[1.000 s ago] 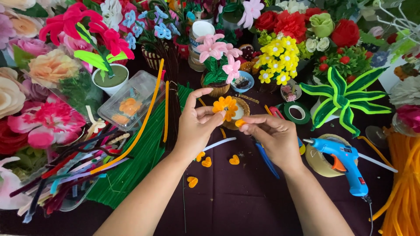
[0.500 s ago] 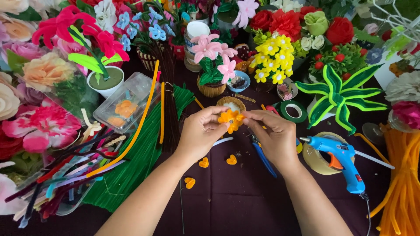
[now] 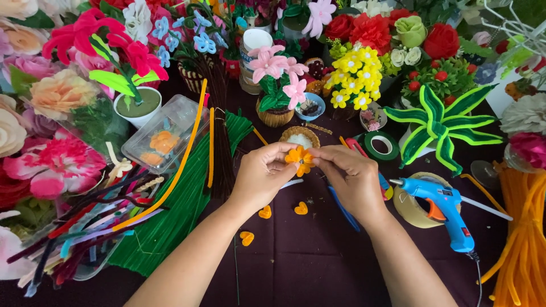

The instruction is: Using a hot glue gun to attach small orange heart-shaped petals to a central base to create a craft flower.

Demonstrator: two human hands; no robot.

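- Head view: both hands meet over the middle of the counter point(image 3: 318, 267), pinching one small orange pipe-cleaner flower point(image 3: 300, 160) between them.
- The left hand point(image 3: 263, 177) is closed narrow on the flower's left side, thumb and forefinger on the petals; the right hand point(image 3: 348, 176) is closed the same way on its right side.
- The flower sits at the fingertips, lifted clear of the dark cloth, just in front of a small round wicker dish point(image 3: 300, 137).
- Three loose orange petals point(image 3: 265, 212) lie on the cloth just below the wrists, apart from the hands.
- Likely risk: the petals look soft and lightly wired, so too hard a pinch could bend them out of shape, or the flower could slip and drop among the loose pieces.
- A blue glue gun point(image 3: 443, 207) lies near the right forearm, resting on a roll of tape point(image 3: 410, 206); a careless sweep of that arm could knock it, and its nozzle may be hot.
- Green pipe cleaners point(image 3: 176, 216) lie in a bundle left of the left forearm.
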